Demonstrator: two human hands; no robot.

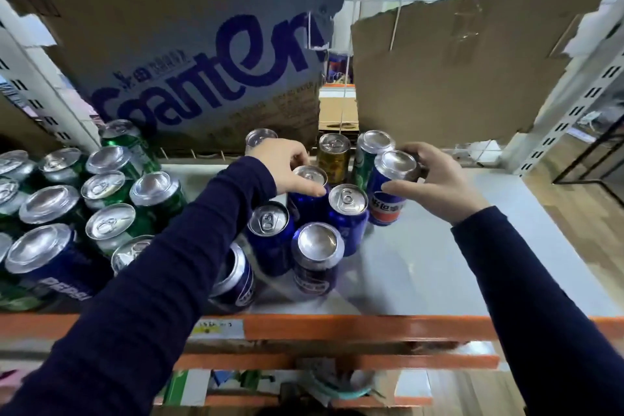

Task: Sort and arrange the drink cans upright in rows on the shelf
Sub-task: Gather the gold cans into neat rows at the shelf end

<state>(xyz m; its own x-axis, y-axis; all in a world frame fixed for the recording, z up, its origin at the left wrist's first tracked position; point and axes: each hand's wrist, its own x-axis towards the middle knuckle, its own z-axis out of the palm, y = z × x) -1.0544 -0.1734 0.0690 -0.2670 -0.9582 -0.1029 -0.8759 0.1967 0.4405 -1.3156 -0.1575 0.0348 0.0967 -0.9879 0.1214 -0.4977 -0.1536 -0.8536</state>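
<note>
- Two hands work at mid-shelf. The left hand curls its fingers and thumb round the rim of a blue can standing in the middle cluster.
- The right hand grasps a Pepsi can near its top, upright, just right of the cluster. Whether its base touches the shelf cannot be told.
- The shelf lies bare right of that can and toward the near right, which is the widest open room. Its orange lip runs along the near edge.
- Other blue cans crowd the middle, close against one another. A tilted can leans close to the lip, partly under the left sleeve.
- Green cans pack the left side upright, leaving little gap there.
- At the far edge a gold can and a lone green can stand just behind the gripped ones.
- A box leans over the far left and a torn sheet hangs over the far right.
- The box shows "Ganten" in big blue letters, with the smaller print below blurred.
- A near-left can reads "PEPSI". The gripped Pepsi can bears a red, white and blue globe with illegible lettering.
</note>
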